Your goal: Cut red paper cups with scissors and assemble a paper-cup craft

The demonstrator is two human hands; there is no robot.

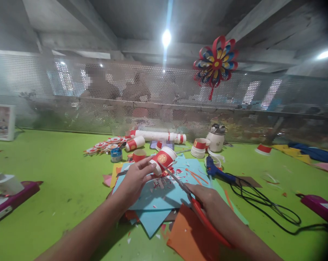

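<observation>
A red and white paper cup (pixel 166 156) with a gold emblem lies tilted in my left hand (pixel 137 177), its fingers closed round the cup's base end. My right hand (pixel 207 199) grips red-handled scissors (pixel 198 210). Their blades reach up to the cup's side near the emblem; I cannot tell whether they cut into it. Beneath both hands are sheets of light blue paper (pixel 164 201), strewn with red and white scraps. An orange sheet (pixel 187 232) lies under the scissors' handles.
A blue glue gun (pixel 217 170) with a black cord lies to the right. Behind the hands are a blue jar (pixel 116 154), stacked cup pieces (pixel 198 148), a long cup tube (pixel 158 136) and a white pot (pixel 216 138). Purple power strips (pixel 17 199) sit left and right.
</observation>
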